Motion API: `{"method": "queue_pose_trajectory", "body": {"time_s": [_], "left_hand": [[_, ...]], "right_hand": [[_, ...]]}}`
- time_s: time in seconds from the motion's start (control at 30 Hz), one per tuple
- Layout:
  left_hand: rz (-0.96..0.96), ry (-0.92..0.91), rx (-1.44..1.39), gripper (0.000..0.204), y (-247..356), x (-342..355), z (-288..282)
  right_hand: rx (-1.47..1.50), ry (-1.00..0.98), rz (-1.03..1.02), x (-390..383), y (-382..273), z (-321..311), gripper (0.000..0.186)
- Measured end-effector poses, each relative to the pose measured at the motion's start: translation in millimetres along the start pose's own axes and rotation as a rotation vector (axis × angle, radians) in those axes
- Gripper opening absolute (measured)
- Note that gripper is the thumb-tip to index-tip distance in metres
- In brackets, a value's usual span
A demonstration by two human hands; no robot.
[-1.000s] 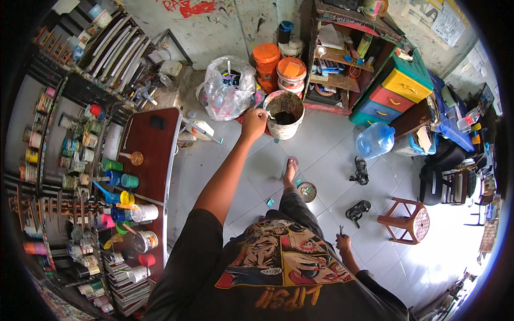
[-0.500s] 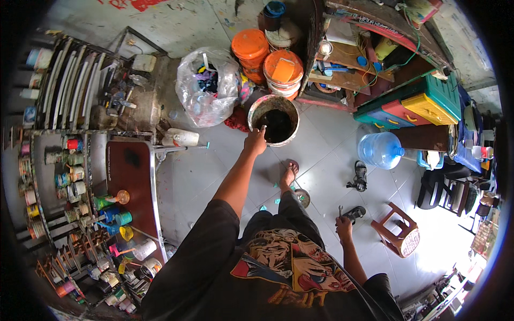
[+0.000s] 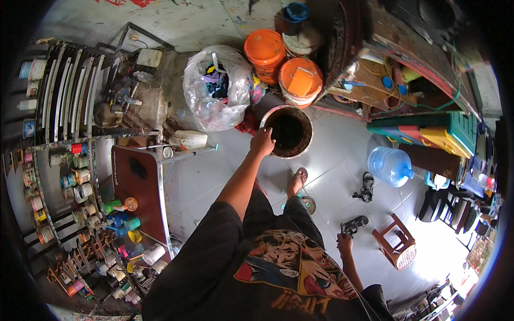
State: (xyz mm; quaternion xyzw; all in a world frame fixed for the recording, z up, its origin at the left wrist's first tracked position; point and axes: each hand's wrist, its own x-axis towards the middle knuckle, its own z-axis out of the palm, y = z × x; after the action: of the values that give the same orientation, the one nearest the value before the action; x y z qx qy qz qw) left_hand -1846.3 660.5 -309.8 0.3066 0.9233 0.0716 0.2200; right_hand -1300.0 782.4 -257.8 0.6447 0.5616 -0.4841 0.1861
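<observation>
My left hand [image 3: 262, 142] grips the rim of a paint-stained white bucket [image 3: 305, 132] whose inside is dark. Down at my right side, my right hand [image 3: 344, 243] is closed on a slim metal tool that looks like a wrench [image 3: 342, 229]. Behind the bucket stand orange lidded buckets [image 3: 300, 83], and left of them sits a clear plastic bag [image 3: 206, 107] holding colourful items. My sandalled foot [image 3: 296, 183] is on the tiled floor beside a small round dish [image 3: 308, 204].
Racks of paint pots [image 3: 80, 176] and a dark red board [image 3: 136, 198] line my left. At right are a cabinet [image 3: 391, 96], coloured drawers [image 3: 428, 128], a water jug [image 3: 388, 166], black sandals [image 3: 367, 187] and a brown stool [image 3: 393, 241] on the tiles [image 3: 337, 160].
My view has tipped, so the bucket now shows more from above and the room sits differently in frame. My left hand stays on the rim; my right hand still holds the tool.
</observation>
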Motion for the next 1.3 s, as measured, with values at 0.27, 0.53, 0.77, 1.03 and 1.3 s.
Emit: {"method": "queue_pose_trajectory", "body": {"time_s": [0.27,0.53,0.77,1.03,1.3], "left_hand": [[-0.194,0.203,-0.130,0.036,-186.9,119.9,-47.7],[-0.161,0.125,0.127,0.036,-353.7,308.7,-41.4],[0.044,0.289,0.514,0.018,-453.4,394.4,21.4],[0.148,0.338,0.415,0.013,-490.8,396.7,17.1],[0.036,0.258,0.251,0.010,-498.3,405.5,14.6]], "right_hand": [[0.035,0.062,0.064,-3.1,-76.0,42.4,0.021],[0.101,0.078,0.381,-70.2,-113.4,156.9,0.021],[-0.047,0.086,0.439,-104.2,-109.9,190.0,0.024],[-0.176,0.124,0.399,-95.0,-178.8,212.9,0.026],[0.085,0.164,0.389,-91.3,-216.1,240.5,0.022]]}}
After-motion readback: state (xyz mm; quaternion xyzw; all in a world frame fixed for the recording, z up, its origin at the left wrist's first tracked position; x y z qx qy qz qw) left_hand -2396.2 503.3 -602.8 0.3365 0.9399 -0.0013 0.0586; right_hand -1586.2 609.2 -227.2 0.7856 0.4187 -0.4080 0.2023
